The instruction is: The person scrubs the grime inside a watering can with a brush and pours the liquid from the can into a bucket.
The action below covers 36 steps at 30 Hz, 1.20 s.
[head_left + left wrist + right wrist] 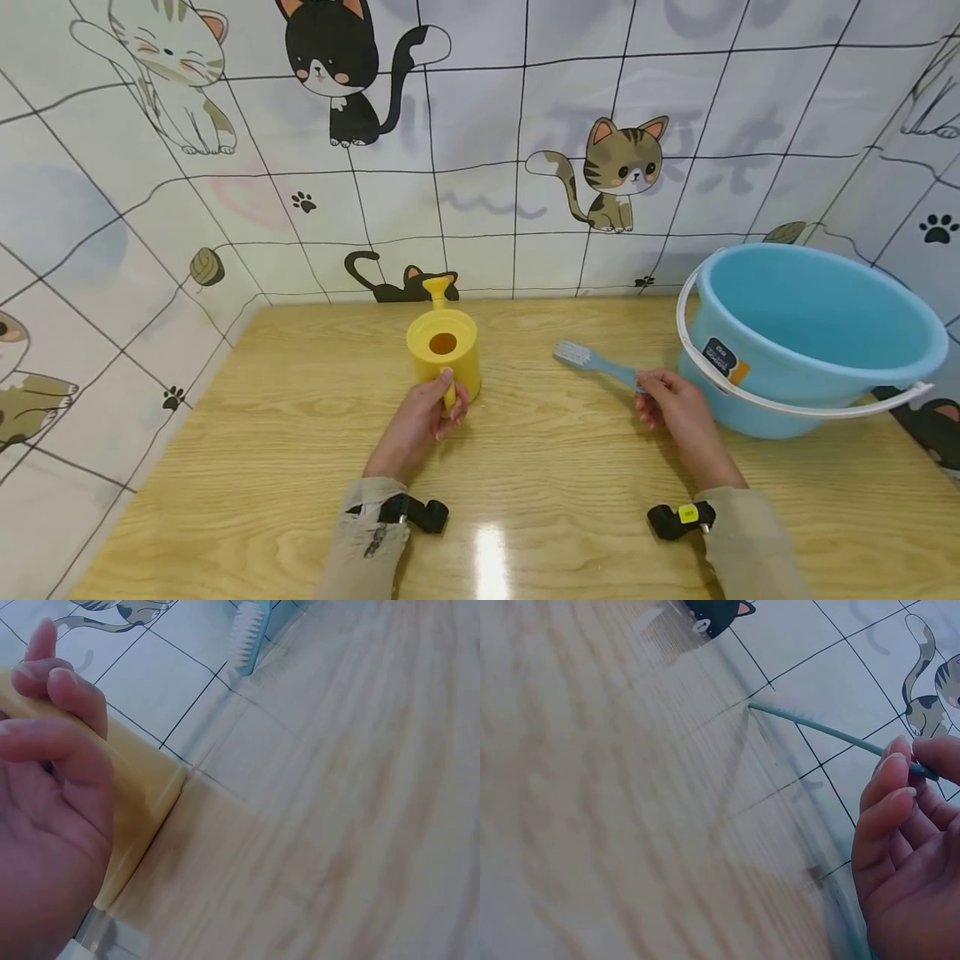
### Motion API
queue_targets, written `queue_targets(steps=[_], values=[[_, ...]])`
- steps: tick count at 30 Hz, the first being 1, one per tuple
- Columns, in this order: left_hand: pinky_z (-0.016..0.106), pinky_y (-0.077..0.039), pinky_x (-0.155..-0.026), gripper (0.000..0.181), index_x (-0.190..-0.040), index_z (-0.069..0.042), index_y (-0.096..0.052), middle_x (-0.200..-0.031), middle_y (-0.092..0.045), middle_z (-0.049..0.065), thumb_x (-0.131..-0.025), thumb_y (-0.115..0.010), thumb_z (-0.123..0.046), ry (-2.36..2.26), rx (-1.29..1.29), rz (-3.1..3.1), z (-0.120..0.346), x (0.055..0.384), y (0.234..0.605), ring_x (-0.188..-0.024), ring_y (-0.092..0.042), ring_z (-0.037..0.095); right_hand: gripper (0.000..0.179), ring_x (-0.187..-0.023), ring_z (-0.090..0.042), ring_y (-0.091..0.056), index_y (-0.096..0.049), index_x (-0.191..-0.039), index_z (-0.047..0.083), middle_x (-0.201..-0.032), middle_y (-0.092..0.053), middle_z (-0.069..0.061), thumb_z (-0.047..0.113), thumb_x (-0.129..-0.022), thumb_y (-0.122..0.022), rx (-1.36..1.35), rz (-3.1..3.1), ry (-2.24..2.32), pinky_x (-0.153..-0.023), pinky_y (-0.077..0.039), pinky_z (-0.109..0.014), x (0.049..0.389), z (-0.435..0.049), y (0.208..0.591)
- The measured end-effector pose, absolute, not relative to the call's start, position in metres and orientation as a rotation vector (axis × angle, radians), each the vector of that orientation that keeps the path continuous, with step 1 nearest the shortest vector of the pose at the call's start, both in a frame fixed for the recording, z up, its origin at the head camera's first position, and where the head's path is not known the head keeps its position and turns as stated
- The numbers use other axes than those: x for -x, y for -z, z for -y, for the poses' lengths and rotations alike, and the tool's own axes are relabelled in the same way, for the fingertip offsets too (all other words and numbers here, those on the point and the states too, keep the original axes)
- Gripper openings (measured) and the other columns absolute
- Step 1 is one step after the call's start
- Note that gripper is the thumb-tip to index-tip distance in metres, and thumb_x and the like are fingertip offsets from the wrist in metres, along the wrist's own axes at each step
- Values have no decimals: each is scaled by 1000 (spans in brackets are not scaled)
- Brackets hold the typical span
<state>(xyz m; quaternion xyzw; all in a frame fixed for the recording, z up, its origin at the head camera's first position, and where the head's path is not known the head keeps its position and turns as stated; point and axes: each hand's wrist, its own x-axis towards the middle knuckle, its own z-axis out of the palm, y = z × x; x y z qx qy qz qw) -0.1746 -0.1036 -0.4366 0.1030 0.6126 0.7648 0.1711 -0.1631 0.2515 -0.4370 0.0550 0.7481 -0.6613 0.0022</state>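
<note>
A small yellow watering can [467, 364] stands upright at the middle left of the wooden table, spout toward the wall. My left hand [420, 417] grips its handle from the near side, thumb on top; in the left wrist view the curled fingers [82, 754] lie beside the yellow wall of the can. To the right, my right hand [681, 412] pinches the handle end of a blue brush [611, 369] with white bristles. Seen from the right wrist, the brush [817, 726] slants between thumb and fingertips, and a thin shadow of it falls on the tabletop.
A large light-blue bucket [780, 350] with a white carrying handle [795, 410] stands at the right, close beside my right hand. A wall covering with cat drawings [480, 200] rises along the table's back and sides. Wrist cameras sit on both sleeves.
</note>
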Motion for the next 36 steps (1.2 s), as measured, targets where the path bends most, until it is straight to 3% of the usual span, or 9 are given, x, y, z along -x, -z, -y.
queue_targets(steps=[11, 18, 30, 36], values=[[19, -27, -38, 56, -89, 1, -59, -65, -44, 3, -86, -45, -53, -2141, -213, -1810, 94, 176, 429, -48, -34, 12, 42, -59, -11, -51, -49, -101, 0, -75, -57, -5, 39, -87, -54, -46, -2338, 1980, -52, -46, -27, 167, -246, 431], [21, -26, -38, 61, -103, 10, -57, -63, -43, 1, -91, -39, -47, -2074, -228, -1901, 87, 170, 410, -43, -30, 10, 44, -63, -13, -53, -50, -102, -1, -79, -58, -5, 41, -88, -52, 9, -2295, 1994, -55, -47, -28, 166, -244, 429], [22, -26, -40, 50, -96, 4, -63, -63, -42, 6, -92, -42, -41, -1933, -346, -2051, 77, 161, 402, -44, -30, 13, 50, -77, -18, -63, -49, -114, -5, -87, -66, -8, 38, -88, -52, -140, -2314, 1999, -67, -51, -31, 164, -242, 434], [24, -24, -38, 53, -89, -3, -65, -60, -42, 6, -87, -46, -53, -1928, -354, -2138, 70, 169, 422, -42, -30, 15, 50, -80, -19, -64, -48, -118, -6, -90, -66, -11, 35, -90, -51, -185, -2322, 2005, -69, -51, -30, 163, -245, 436]])
